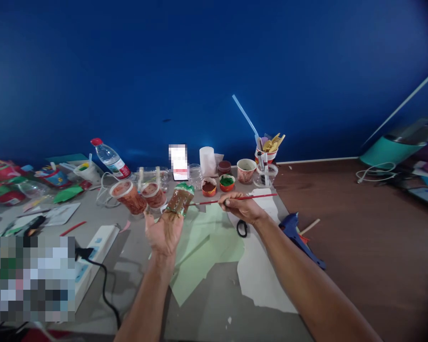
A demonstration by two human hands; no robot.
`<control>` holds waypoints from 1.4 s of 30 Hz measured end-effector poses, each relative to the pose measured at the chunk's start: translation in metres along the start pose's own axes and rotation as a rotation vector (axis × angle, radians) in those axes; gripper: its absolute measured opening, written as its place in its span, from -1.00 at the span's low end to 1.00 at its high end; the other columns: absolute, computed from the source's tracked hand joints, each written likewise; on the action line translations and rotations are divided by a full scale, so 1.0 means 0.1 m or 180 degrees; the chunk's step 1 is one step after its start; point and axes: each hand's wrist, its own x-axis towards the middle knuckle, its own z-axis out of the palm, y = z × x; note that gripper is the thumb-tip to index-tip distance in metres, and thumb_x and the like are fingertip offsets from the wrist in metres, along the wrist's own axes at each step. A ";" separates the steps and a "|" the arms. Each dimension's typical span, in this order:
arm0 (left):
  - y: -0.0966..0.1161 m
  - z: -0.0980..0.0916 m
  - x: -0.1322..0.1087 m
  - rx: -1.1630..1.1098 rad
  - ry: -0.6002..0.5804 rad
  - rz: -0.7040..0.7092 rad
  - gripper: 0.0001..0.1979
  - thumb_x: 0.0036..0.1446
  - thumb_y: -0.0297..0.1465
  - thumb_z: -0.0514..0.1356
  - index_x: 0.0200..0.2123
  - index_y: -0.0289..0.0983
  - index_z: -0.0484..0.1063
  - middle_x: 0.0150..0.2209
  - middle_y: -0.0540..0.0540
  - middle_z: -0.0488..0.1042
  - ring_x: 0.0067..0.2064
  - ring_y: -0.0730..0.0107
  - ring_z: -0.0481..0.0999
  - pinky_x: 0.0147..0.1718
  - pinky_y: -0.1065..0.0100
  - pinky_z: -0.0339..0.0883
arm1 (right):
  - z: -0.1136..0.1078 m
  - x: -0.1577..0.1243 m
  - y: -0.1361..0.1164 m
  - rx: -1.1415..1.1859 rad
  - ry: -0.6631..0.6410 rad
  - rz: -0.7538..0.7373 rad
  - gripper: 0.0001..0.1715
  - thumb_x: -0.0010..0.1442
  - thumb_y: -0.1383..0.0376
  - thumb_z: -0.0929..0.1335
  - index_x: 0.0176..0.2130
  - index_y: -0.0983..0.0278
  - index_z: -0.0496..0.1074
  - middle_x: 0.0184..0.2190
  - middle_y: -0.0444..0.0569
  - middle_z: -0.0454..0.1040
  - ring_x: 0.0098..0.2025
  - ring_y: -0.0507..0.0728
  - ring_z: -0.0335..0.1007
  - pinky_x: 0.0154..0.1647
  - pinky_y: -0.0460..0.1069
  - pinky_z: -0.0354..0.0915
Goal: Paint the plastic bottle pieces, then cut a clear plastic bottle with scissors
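My left hand (pixel 163 233) is raised palm up over the grey table (pixel 207 304), its fingers pushed up inside a small brown-painted cup with a green rim (pixel 180 199), so the cup sits on my fingertips. My right hand (pixel 241 206) pinches a thin red paintbrush (pixel 235 199) held level, its tip touching the side of that cup. Two similar brown-painted cups (pixel 129 196) stand on sticks just left of the held one. Small pots of brown paint (pixel 209 186) and green paint (pixel 227 182) sit right behind.
Pale green paper (pixel 199 247) and white paper (pixel 260 280) lie under my arms, with black scissors (pixel 241 228) and a blue glue gun (pixel 297 235) at the right edge. A water bottle (pixel 110 158), a power strip (pixel 92 256) and craft scraps fill the left.
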 end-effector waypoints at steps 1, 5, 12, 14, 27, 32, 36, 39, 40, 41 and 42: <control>0.00 0.01 0.00 -0.0003 0.0003 0.0003 -0.35 0.28 -0.03 -0.20 0.11 -0.37 0.35 0.07 -0.35 0.46 0.13 0.09 0.42 0.11 0.02 0.23 | 0.00 0.00 0.00 0.0012 0.0019 -0.0016 -0.76 -0.09 0.17 0.54 -0.38 0.25 0.61 -0.54 -0.10 0.48 -0.48 0.00 0.27 -0.48 -0.08 0.10; -0.01 0.04 -0.02 0.0039 -0.0061 -0.0095 -0.36 0.28 -0.03 -0.20 0.09 -0.36 0.36 0.08 -0.35 0.46 0.14 0.09 0.41 0.10 0.04 0.25 | 0.00 0.00 0.00 0.0023 0.0001 0.0005 -0.75 -0.10 0.17 0.54 -0.39 0.26 0.61 -0.55 -0.09 0.47 -0.49 0.00 0.26 -0.48 -0.08 0.09; -0.04 0.08 -0.03 0.0182 -0.0046 -0.0035 -0.33 0.28 -0.01 -0.23 0.08 -0.35 0.38 0.08 -0.34 0.46 0.17 0.07 0.38 0.15 -0.01 0.18 | 0.01 0.00 0.00 0.0013 0.0050 0.0001 -0.75 -0.08 0.16 0.53 -0.37 0.25 0.61 -0.55 -0.10 0.47 -0.49 0.00 0.26 -0.48 -0.07 0.10; -0.05 0.08 -0.03 0.0164 -0.0103 -0.0065 -0.33 0.27 0.01 -0.22 0.08 -0.35 0.38 0.10 -0.35 0.44 0.18 0.05 0.37 0.15 -0.04 0.16 | 0.02 0.00 -0.01 0.0007 0.0027 0.0028 -0.75 -0.09 0.17 0.54 -0.38 0.27 0.61 -0.54 -0.08 0.47 -0.48 0.02 0.27 -0.48 -0.07 0.10; -0.04 0.04 -0.02 0.0140 0.0515 -0.0114 -0.31 0.25 0.04 -0.19 0.04 -0.36 0.40 0.01 -0.37 0.50 0.02 0.09 0.51 -0.16 0.16 0.42 | 0.00 0.00 -0.06 0.0549 0.0322 -0.0434 -0.82 -0.06 0.16 0.48 -0.42 0.19 0.53 -0.67 -0.19 0.30 -0.57 0.00 0.12 -0.44 -0.02 0.10; -0.09 0.08 -0.04 0.0442 0.0489 -0.0284 -0.36 0.28 -0.01 -0.19 0.01 -0.36 0.44 -0.09 -0.33 0.57 -0.07 0.13 0.57 -0.22 0.21 0.44 | 0.03 0.04 -0.07 0.0810 0.0422 -0.0705 -0.81 -0.05 0.18 0.46 -0.36 0.19 0.53 -0.60 -0.16 0.37 -0.53 0.03 0.19 -0.42 -0.01 0.17; -0.17 0.16 -0.08 0.0678 0.0304 -0.0317 -0.30 0.28 0.02 -0.24 -0.05 -0.38 0.48 -0.18 -0.32 0.60 -0.09 0.15 0.58 -0.09 0.16 0.42 | 0.04 0.07 -0.06 0.0693 0.0522 -0.0726 -0.76 -0.03 0.18 0.47 -0.30 0.20 0.53 -0.47 -0.12 0.48 -0.44 0.02 0.30 -0.38 -0.03 0.23; -0.24 0.19 -0.11 0.0914 0.0295 -0.0419 -0.26 0.26 0.04 -0.25 -0.13 -0.40 0.51 -0.22 -0.32 0.61 -0.05 0.15 0.57 0.03 0.13 0.35 | 0.07 0.11 -0.03 0.0478 0.0687 -0.0696 -0.70 -0.01 0.17 0.47 -0.22 0.18 0.51 -0.33 -0.09 0.54 -0.29 0.06 0.40 -0.29 -0.04 0.27; -0.26 0.19 -0.12 0.0994 0.0284 -0.0459 -0.27 0.26 0.04 -0.23 -0.14 -0.39 0.52 -0.22 -0.32 0.61 -0.03 0.15 0.56 0.06 0.13 0.33 | 0.09 0.12 -0.02 0.0363 0.0704 -0.0683 -0.67 0.00 0.16 0.46 -0.18 0.17 0.51 -0.28 -0.08 0.55 -0.25 0.08 0.42 -0.26 -0.03 0.28; -0.27 0.18 -0.13 0.1070 0.0247 -0.0502 -0.29 0.26 0.04 -0.20 -0.15 -0.39 0.52 -0.21 -0.31 0.61 0.00 0.15 0.54 0.09 0.13 0.30 | 0.12 0.13 -0.01 0.0226 0.0700 -0.0681 -0.64 0.01 0.16 0.46 -0.15 0.17 0.50 -0.23 -0.07 0.55 -0.22 0.09 0.43 -0.21 -0.02 0.29; -0.29 0.18 -0.14 0.1142 0.0195 -0.0546 -0.32 0.25 0.04 -0.16 -0.15 -0.39 0.52 -0.20 -0.31 0.61 0.03 0.14 0.52 0.11 0.13 0.28 | 0.14 0.13 0.00 0.0078 0.0689 -0.0700 -0.60 0.01 0.15 0.46 -0.12 0.16 0.49 -0.18 -0.06 0.55 -0.18 0.12 0.44 -0.16 0.01 0.30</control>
